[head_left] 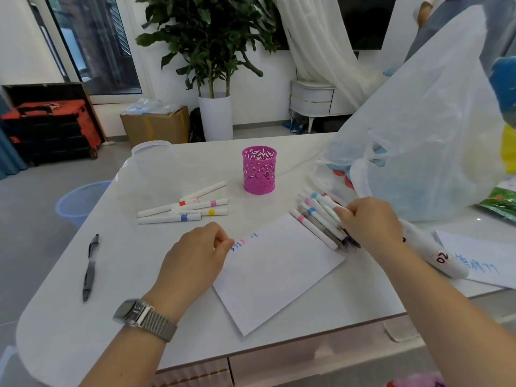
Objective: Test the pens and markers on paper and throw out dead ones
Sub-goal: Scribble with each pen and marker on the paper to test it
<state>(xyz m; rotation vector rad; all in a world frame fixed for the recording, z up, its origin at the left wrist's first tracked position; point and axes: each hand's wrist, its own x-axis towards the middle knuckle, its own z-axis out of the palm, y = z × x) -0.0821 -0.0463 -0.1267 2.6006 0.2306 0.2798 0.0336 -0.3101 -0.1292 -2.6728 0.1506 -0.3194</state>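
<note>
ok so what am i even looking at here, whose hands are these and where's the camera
There is one picture, from a camera worn on a person's head, looking down at their own two bare hands; no machine is involved. The left hand, with a watch on the wrist, presses a corner of the white paper, which carries small coloured test squiggles. The right hand is reaching into a pile of markers. On the white table also lie five loose markers, a black pen, an empty pink pen cup and a white plastic bag. A blue wastebasket stands on the floor.
</note>
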